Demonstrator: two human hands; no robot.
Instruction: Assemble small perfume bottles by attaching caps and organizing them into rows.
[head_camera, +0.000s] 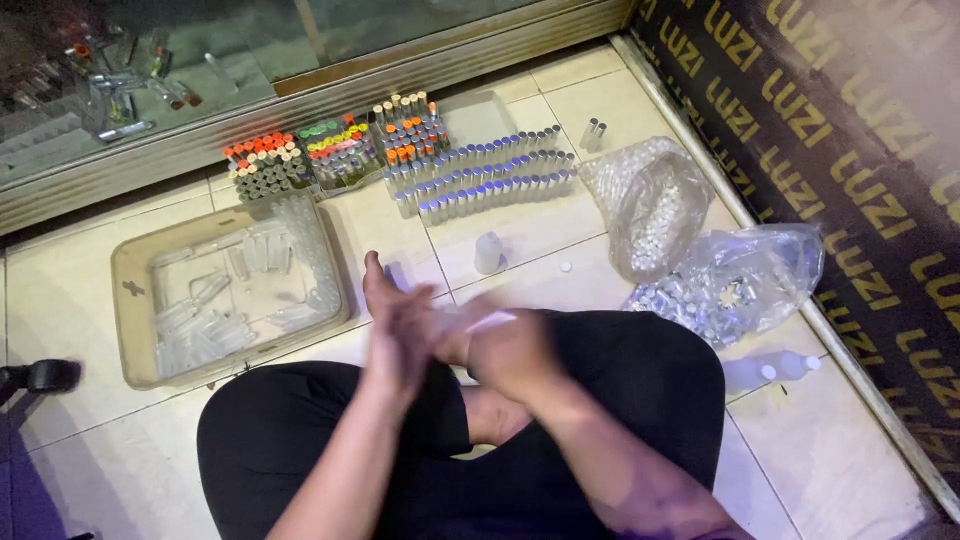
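Underfoot, pale tiled floor (80, 290) beside glass cabinet (150, 80), dark patterned wall (850, 130).

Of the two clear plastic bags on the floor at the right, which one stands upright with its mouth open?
The bag of white caps, nearer the rows of blue-capped vials. Its mouth gapes open, showing the caps inside. The other bag lies slumped flat beside the black wall.
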